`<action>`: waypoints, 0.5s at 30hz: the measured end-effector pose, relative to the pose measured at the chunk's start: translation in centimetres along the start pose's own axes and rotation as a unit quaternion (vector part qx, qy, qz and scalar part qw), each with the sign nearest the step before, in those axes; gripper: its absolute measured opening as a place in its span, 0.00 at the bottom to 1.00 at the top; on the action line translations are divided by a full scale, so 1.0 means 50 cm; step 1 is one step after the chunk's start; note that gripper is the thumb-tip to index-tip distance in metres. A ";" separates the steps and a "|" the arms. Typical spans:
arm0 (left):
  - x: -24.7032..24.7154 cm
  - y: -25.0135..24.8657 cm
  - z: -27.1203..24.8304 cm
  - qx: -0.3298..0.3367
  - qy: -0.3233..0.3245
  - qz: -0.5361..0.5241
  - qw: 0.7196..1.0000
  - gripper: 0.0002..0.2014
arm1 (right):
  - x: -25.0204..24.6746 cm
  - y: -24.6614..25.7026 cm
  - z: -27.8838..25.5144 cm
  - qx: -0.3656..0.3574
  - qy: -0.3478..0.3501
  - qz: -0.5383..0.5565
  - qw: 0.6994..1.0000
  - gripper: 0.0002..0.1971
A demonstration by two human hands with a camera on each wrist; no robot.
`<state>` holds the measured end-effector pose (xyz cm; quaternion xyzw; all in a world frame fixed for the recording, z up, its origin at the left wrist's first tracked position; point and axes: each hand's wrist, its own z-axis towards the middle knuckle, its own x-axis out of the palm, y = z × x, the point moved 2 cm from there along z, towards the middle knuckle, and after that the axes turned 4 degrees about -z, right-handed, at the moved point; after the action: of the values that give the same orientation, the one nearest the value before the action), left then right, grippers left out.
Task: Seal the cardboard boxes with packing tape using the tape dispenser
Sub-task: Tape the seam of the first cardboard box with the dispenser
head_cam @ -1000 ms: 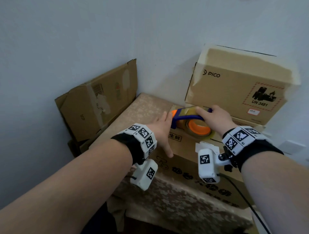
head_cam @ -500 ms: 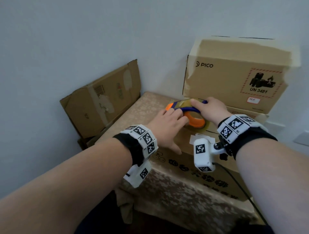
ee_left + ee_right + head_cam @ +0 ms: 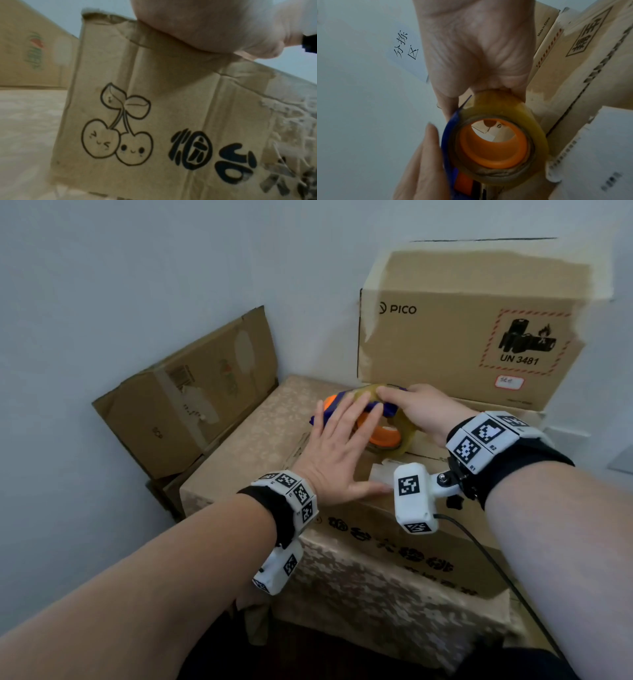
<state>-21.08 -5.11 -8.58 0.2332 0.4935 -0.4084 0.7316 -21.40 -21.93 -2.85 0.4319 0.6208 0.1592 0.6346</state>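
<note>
Right hand (image 3: 419,410) clamped on dispenser (image 3: 373,419) mid-frame, left hand (image 3: 337,453) flat, fingers spread, on box (image 3: 428,549). We'd press flaps shut, keep tape taut, pull straight along seam.

My left hand (image 3: 330,453) slid forward from flat on the box (image 3: 394,529), straight fingers now over the tape dispenser (image 3: 373,419), my view nudged closer.

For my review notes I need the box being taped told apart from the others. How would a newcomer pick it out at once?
Find the beige patterned cloth covering the stand in the wall corner. The box being taped is the low one at its front, under both hands and the tape dispenser. Unlike the PICO box behind and the tilted box at the left, its front shows black Chinese characters and two cartoon cherries.
</note>
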 end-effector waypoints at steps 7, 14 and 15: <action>-0.004 0.037 0.009 -0.345 -0.017 -0.136 0.929 0.61 | -0.003 -0.014 -0.007 -0.027 -0.003 0.048 0.999 0.22; -0.038 0.070 0.023 -0.462 0.289 -0.262 0.797 0.68 | -0.016 -0.031 -0.004 -0.030 0.008 0.047 0.998 0.28; -0.050 0.064 0.024 -0.492 0.291 -0.286 0.769 0.56 | -0.016 -0.029 -0.004 -0.031 0.009 0.040 0.999 0.29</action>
<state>-18.25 -3.28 -6.00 -0.2031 0.8602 -0.2127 0.4166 -22.23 -23.30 -3.40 0.4349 0.6036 0.2073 0.6352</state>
